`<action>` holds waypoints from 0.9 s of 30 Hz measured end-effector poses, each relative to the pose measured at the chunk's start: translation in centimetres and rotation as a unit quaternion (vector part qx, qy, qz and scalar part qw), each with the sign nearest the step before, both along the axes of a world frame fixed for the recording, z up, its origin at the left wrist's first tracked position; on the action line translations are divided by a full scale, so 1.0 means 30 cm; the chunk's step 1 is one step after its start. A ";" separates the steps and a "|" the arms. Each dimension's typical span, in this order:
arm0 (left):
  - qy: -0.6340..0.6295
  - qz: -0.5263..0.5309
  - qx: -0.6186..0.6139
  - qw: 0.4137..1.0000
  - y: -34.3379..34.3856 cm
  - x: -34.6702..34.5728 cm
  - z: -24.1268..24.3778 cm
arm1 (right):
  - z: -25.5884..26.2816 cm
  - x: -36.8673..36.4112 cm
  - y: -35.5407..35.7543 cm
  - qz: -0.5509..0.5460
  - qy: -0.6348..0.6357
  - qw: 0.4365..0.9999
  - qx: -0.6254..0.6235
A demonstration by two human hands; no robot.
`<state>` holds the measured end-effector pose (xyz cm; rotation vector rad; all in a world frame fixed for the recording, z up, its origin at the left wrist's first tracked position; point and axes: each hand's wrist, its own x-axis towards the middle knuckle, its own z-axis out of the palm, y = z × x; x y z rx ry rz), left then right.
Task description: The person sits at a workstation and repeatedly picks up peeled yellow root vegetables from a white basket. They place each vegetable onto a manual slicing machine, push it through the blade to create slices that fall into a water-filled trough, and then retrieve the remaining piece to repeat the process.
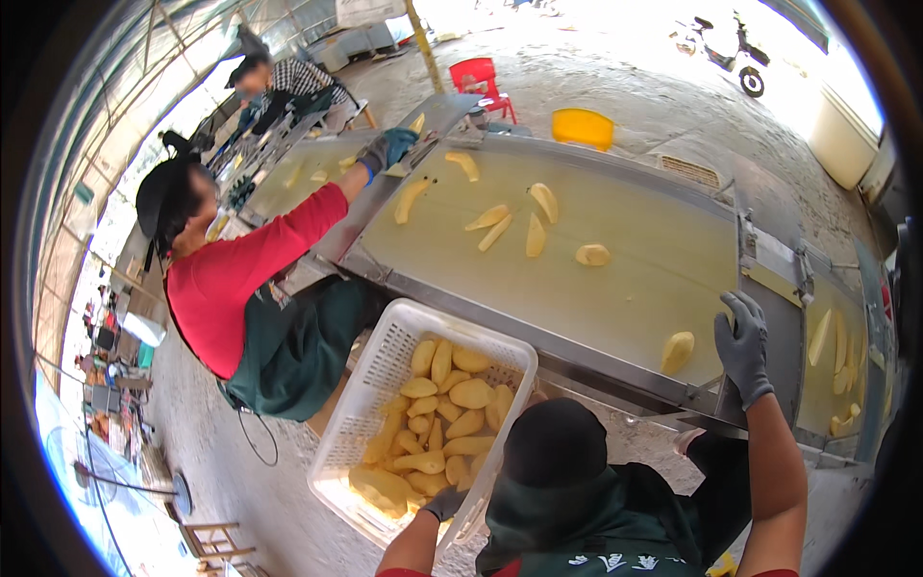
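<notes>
My left hand [447, 503], in a dark grey glove, reaches into the near corner of a white plastic crate [425, 315]. Its fingers are among peeled yellow pieces of produce [423, 461]; whether they grip one is hard to see. My right hand [743, 345], in a grey glove, is at the right end of a metal tank [461, 288] of cloudy yellowish liquid. Its fingers are apart, with nothing visible in them. A peeled piece [678, 352] lies in the liquid just left of that hand. Several others, some of them long curved slices [544, 202], are farther off in the tank.
A co-worker in a red top [223, 303] sits at left, a gloved hand [396, 146] over the tank's far-left divider. Another tank section [829, 404] with slices lies at right. Beyond stand a red chair [479, 79], a yellow chair [583, 128] and another seated person [310, 79].
</notes>
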<state>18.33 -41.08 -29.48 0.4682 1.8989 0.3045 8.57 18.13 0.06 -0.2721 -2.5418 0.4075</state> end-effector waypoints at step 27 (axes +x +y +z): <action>0.595 -0.048 0.433 0.675 1.233 -0.516 1.101 | 0.214 0.146 -0.264 0.102 0.087 0.976 -0.169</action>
